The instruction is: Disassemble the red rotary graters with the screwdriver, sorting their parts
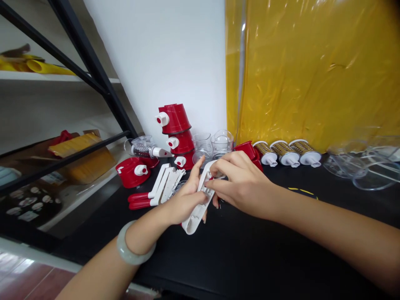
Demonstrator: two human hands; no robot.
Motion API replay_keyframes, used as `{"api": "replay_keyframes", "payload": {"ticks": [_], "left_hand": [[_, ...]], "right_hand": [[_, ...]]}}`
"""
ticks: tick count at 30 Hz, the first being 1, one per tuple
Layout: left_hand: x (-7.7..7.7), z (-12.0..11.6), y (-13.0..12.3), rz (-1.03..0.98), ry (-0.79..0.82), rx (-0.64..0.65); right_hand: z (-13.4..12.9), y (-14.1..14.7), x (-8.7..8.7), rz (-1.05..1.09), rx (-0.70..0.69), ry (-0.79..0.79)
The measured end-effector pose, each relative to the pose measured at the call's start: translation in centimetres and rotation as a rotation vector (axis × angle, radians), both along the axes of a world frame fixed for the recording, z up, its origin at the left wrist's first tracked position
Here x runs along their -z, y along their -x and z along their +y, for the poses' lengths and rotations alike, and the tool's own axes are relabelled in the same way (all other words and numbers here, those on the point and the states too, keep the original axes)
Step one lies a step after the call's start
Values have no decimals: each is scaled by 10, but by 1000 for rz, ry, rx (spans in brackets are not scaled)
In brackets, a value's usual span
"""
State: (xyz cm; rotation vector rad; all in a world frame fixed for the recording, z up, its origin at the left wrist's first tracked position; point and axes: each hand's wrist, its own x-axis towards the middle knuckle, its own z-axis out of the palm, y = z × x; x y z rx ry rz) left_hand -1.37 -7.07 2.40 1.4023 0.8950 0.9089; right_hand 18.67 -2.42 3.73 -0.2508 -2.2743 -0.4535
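A long white plastic piece (193, 217) with a hollow, ribbed inside is held up over the black table, tilted. My left hand (187, 198) grips it from the left, thumb across its inner side. My right hand (239, 181) is at its upper end, fingers bent down into the hollow; a bit of red shows by the fingertips, too small to make out. Just left of my left hand lie several similar white pieces (161, 183) with red handles (139, 201). A pale bangle (133, 246) is round my left wrist.
Stacked red housings (175, 118) and clear cups (222, 141) stand at the back. Right of them are three metal grater drums (283, 152) and clear plastic parts (371, 166). Another red housing (131, 174) sits at the left, beside a black-framed shelf (117, 108).
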Motion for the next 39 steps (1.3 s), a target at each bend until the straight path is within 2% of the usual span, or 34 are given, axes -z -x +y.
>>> {"api": "replay_keyframes", "payload": {"ticks": [6,12,20,27,33,39], "left_hand": [[6,3,1,-8,41,51],[1,5,0,-24,93,89],[-1,5,2,21,142,71],[-3,4,0,31,155,59],[-2,3,-1,95,192,38],[-3,2,-3,112,200,34]], "right_hand": [[2,2,1,-11,-51,-48],[8,2,2,-33,-97,-79],[17,-2,7,-65,-155,38],[19,1,14,-50,-201,-31],[20,2,15,-30,-259,-16],[20,4,17,-91,-238,-19]]}}
